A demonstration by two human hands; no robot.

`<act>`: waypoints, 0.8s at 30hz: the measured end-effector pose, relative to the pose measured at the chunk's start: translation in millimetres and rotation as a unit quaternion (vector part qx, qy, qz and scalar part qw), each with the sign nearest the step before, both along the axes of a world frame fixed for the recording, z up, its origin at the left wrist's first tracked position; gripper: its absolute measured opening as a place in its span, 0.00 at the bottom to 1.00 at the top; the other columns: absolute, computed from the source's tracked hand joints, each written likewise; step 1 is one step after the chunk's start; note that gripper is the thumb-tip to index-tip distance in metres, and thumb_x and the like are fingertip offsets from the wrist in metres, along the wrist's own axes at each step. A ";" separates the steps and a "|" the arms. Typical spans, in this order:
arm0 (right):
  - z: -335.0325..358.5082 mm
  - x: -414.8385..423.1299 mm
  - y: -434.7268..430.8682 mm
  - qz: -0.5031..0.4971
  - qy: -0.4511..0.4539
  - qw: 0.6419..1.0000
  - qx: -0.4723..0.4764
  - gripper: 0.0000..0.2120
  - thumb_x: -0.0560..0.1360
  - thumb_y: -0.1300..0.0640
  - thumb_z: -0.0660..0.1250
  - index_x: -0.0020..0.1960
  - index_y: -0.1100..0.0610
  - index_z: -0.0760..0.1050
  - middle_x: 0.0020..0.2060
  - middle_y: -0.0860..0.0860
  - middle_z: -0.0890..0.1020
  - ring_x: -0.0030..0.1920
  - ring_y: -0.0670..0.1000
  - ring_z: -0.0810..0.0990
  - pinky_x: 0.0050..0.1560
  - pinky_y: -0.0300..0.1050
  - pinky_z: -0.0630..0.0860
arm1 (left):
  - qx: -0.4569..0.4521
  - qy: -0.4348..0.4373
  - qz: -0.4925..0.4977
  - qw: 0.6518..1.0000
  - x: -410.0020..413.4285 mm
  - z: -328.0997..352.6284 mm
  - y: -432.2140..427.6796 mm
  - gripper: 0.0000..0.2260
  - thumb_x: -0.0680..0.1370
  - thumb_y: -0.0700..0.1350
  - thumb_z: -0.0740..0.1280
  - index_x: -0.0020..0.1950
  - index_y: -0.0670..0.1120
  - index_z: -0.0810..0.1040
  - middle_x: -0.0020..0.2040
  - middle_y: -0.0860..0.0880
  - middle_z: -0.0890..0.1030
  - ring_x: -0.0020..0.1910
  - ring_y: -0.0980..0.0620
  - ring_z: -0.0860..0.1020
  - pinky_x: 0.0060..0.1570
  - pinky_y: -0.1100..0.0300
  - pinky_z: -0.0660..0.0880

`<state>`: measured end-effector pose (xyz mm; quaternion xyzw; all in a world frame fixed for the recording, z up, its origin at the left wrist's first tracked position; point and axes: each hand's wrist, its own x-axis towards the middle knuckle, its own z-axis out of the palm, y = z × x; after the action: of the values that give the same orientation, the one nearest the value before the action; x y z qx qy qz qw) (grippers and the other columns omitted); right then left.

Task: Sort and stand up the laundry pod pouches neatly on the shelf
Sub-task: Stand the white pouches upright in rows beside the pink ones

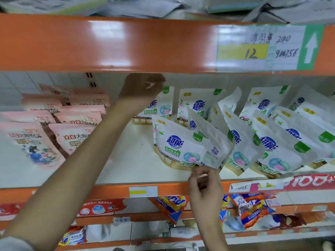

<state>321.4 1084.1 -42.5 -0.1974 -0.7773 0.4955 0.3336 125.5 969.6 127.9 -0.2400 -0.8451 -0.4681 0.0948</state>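
We see a white pouch (183,147) standing near the front edge of the shelf (126,165), our right hand (204,183) pinching its bottom corner. Our left hand (143,87) reaches far back, fingers curled on the top of a far pouch (161,109). Leaning pouches (272,140) crowd the right and pink pouches (54,122) lie left.

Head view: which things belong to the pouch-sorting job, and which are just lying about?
Job: left hand pinching the top of the back white pouch; right hand pinching the bottom edge of the front white pouch; leaning white pouches; pink pouches; shelf.
Lying about: orange bags on the shelf below; grey packs above; label.
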 end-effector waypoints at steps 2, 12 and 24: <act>3.8 1.2 4.5 -0.015 0.002 1.000 -0.018 0.08 0.74 0.66 0.67 0.44 0.53 0.72 0.32 0.47 0.77 0.28 0.50 0.75 0.28 0.37 0.69 | 0.089 0.028 0.034 0.995 9.0 -10.9 -14.9 0.07 0.74 0.40 0.66 0.50 0.45 0.82 0.42 0.55 0.82 0.37 0.64 0.79 0.42 0.67 0.76; 0.4 0.2 16.7 -0.006 -0.102 0.995 0.018 0.14 0.76 0.53 0.65 0.61 0.52 0.73 0.30 0.44 0.80 0.30 0.43 0.78 0.28 0.39 0.73 | 0.087 -0.147 0.014 0.985 62.0 -125.4 -29.1 0.15 0.72 0.36 0.70 0.54 0.51 0.72 0.52 0.50 0.76 0.38 0.53 0.76 0.40 0.66 0.72; -1.4 -18.1 6.4 0.089 -0.130 0.987 0.035 0.10 0.77 0.56 0.64 0.58 0.52 0.73 0.34 0.42 0.80 0.36 0.40 0.80 0.32 0.37 0.73 | 0.073 -0.282 -0.030 0.956 63.6 -154.6 -38.6 0.20 0.69 0.45 0.77 0.55 0.52 0.72 0.49 0.56 0.81 0.42 0.64 0.80 0.41 0.69 0.75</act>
<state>303.3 1090.5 -43.9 -0.1781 -0.8455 0.4657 0.1910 189.1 931.1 -26.7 -0.1158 -0.7935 -0.5799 -0.1437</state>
